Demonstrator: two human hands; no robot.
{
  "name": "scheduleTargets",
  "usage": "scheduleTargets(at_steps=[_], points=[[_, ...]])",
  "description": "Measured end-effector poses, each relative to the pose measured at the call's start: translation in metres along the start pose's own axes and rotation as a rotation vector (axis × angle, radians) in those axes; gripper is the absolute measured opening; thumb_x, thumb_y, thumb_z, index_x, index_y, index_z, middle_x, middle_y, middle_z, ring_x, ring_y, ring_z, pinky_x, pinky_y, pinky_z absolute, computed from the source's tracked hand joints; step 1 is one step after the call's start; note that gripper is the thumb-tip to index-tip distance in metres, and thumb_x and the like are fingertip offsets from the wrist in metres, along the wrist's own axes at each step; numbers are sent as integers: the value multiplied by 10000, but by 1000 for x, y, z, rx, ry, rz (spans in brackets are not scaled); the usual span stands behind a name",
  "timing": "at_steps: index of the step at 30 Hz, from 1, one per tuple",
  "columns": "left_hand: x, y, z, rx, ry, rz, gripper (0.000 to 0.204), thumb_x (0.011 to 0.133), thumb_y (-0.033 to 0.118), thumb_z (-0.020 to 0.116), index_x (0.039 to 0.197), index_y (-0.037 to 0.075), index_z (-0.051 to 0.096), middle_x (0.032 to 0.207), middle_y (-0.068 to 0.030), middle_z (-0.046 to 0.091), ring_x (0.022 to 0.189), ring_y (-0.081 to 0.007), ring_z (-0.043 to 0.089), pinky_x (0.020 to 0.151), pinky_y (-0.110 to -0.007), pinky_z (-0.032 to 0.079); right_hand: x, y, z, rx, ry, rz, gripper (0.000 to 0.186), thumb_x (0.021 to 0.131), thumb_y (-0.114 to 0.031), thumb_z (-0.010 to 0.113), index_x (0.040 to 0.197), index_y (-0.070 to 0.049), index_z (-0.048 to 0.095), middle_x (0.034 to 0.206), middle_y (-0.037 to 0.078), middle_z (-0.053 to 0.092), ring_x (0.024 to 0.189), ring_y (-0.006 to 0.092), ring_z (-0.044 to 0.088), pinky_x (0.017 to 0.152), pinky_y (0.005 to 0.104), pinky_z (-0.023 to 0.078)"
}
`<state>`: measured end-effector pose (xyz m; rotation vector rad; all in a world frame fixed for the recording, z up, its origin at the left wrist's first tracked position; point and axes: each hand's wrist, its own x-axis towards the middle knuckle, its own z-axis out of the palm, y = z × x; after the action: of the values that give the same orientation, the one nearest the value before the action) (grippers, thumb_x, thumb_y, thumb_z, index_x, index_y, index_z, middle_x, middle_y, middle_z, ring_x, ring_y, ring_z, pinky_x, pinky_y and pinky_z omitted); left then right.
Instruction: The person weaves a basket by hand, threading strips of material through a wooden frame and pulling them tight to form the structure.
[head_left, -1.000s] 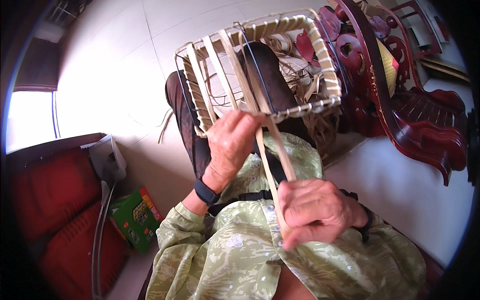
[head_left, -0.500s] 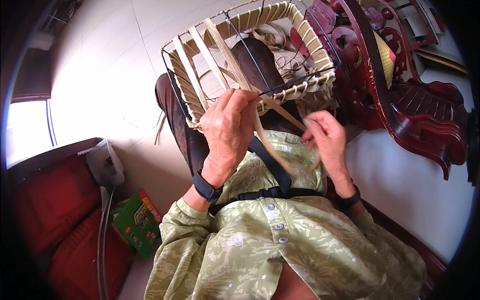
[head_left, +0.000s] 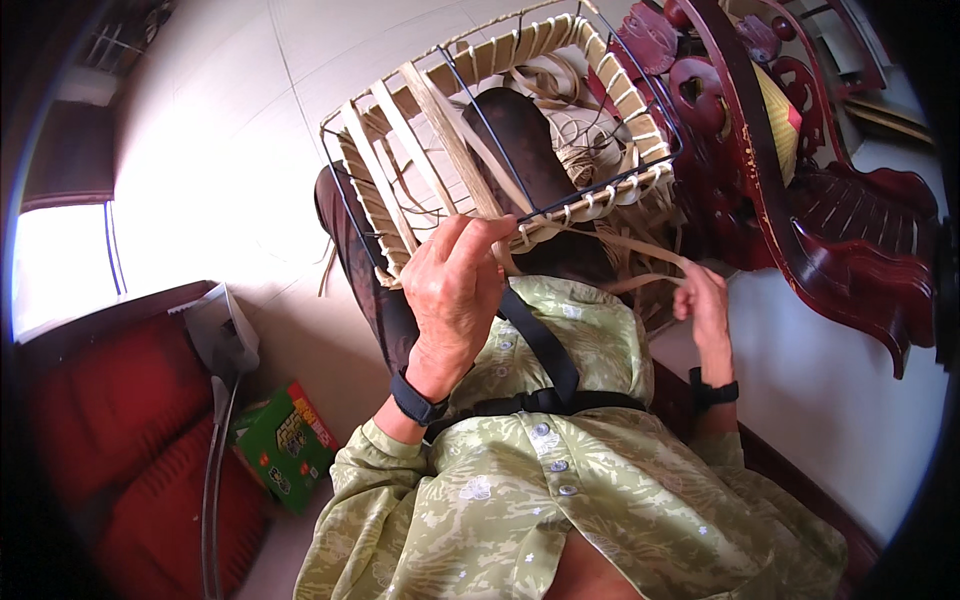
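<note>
A rectangular basket frame (head_left: pixel 640 185) of dark wire, its rim band bound with pale cord, rests across my lap. Several flat tan strips (head_left: pixel 411 130) run over its left part. My left hand (head_left: pixel 455 280) is closed on the near edge, pinching a strip against the wire where the wide strips end. From there a narrow strip (head_left: pixel 630 241) stretches right to my right hand (head_left: pixel 705 305), whose fingers are closed on it. That strip loops back below toward the lap. My left fingertips partly cover the crossing at the edge.
More tan strips and a coil of cord (head_left: pixel 575 165) lie beyond my knee, seen through the frame. A carved dark red wooden armrest (head_left: pixel 770 190) stands close on the right. At left are a red cushioned seat (head_left: pixel 110 390), a green box (head_left: pixel 285 450) and a white container (head_left: pixel 222 325).
My right hand has moved right and slightly down, drawing the narrow strip straighter from the edge. My left hand keeps its grip. The view has shifted slightly.
</note>
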<state>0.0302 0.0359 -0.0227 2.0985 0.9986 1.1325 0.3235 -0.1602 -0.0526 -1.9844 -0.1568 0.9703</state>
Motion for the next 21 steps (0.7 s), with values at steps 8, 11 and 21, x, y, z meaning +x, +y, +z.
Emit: scheduleTargets(at_steps=[8, 11, 21], points=[[-3, 2, 6, 56, 22, 80, 220, 755, -30, 712, 939, 89, 691, 779, -56, 591, 679, -246, 613, 590, -353, 492, 47, 30, -15, -812, 200, 22, 384, 925, -335, 690, 1095, -1, 605, 868, 206, 690, 678, 279, 682, 553, 376, 517], [-6, 1, 6, 52, 24, 58, 236, 740, -41, 700, 937, 88, 688, 789, -59, 596, 698, -252, 619, 604, -358, 495, 4, -25, 50, -733, 124, -824, 218, 964, -112, 632, 1159, -14, 638, 1025, 179, 694, 921, 341, 687, 803, 388, 534], [-9, 3, -3, 34, -41, 32, 264, 735, -57, 669, 964, 75, 681, 800, -72, 605, 741, -280, 630, 643, -370, 499, -70, -28, 152, -466, -34, -737, 395, 894, -89, 742, 1239, -82, 550, 879, 131, 700, 682, 240, 686, 588, 352, 524]])
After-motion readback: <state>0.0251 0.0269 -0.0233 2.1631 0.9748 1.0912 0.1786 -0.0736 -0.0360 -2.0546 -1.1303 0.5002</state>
